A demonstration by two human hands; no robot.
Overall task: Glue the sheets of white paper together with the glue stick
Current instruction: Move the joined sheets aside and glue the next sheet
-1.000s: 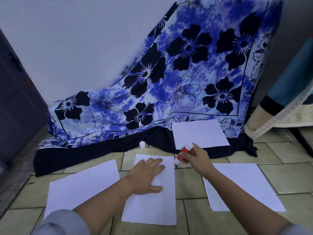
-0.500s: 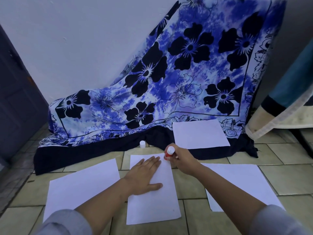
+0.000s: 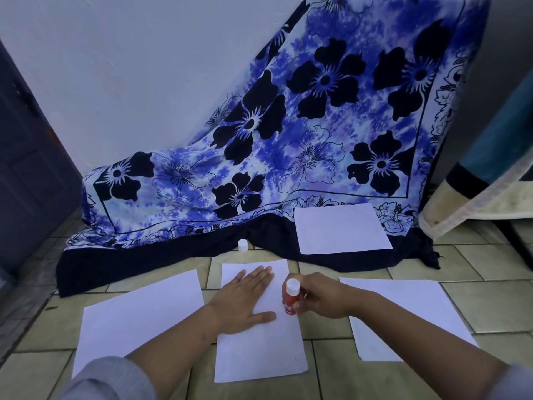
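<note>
My right hand (image 3: pixel 323 297) has come down from the far right corner of the middle sheet (image 3: pixel 259 350) to about halfway along its right edge, bringing the glue stick (image 3: pixel 290 297) with it. I grip the red tube with curled fingers, its white end up and its lower end down on the paper by that edge. My left hand (image 3: pixel 245 298) lies flat on the same sheet with its fingers straight, pressing it to the tiled floor (image 3: pixel 490 264). A second sheet (image 3: pixel 138 316) lies on the floor to the left and a third sheet (image 3: pixel 403 313) to the right. A fourth sheet (image 3: pixel 340 228) rests on the dark hem of the flowered cloth (image 3: pixel 288 140), and the white cap (image 3: pixel 242 245) stands at that hem.
</note>
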